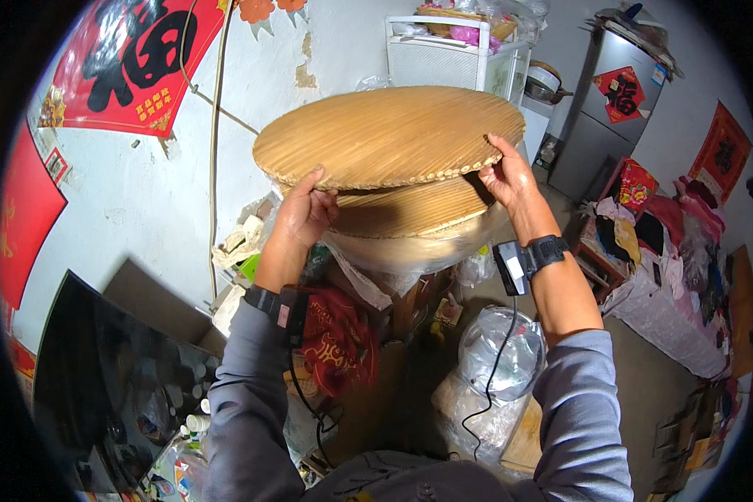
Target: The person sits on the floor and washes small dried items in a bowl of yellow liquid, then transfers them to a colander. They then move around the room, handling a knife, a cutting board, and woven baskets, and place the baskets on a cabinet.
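Observation:
Both my hands hold up a round, flat woven mat or lid (389,135) of straw-like stalks with a stitched rim. My left hand (310,210) grips its near left edge, thumb on top. At the right edge my right hand (507,169) pinches the rim in the same way. Beneath it lies a second round piece of similar stalks (408,210), with a dark gap between the two at the right. Clear plastic (408,254) wraps around the lower piece. What supports it is mostly hidden.
A dark glossy screen (119,376) stands at the left, near bottles. Below are a red cloth (339,339) and a plastic-covered basin (502,351). A white cabinet (436,63) and a refrigerator (618,94) stand behind. Black cables hang from both wrist devices.

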Available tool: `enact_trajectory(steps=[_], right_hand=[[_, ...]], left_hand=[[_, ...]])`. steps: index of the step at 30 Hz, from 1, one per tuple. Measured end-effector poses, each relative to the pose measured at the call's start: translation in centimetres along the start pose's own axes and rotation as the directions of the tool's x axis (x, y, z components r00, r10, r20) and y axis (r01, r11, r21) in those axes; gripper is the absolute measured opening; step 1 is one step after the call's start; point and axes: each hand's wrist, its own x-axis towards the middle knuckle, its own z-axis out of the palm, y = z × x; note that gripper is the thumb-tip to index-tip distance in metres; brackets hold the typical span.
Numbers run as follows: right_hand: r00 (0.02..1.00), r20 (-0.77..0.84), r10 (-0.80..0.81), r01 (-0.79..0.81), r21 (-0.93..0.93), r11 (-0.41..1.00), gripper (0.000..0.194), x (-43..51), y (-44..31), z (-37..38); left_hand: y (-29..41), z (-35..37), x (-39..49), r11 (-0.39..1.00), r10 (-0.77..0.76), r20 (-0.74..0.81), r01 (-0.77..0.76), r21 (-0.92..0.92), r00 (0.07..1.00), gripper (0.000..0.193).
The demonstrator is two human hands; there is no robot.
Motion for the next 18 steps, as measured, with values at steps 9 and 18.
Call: enact_trajectory(steps=[9,18], right_hand=[[0.979,0.193,-0.067,0.058,0.054,0.997,0.03,-13.0,-0.3,0.2],[0.998,0.023,-0.051,0.05,0.015,0.999,0.036,-33.5,-6.0,-5.4]], left_hand=[[-1.4,-1.0,-14.0,0.961,0.25,0.152,-0.264,0.077,0.956,0.023],[-13.1,0.4,-37.9,0.796,0.48,0.091,-0.476,0.374,0.873,0.049]])
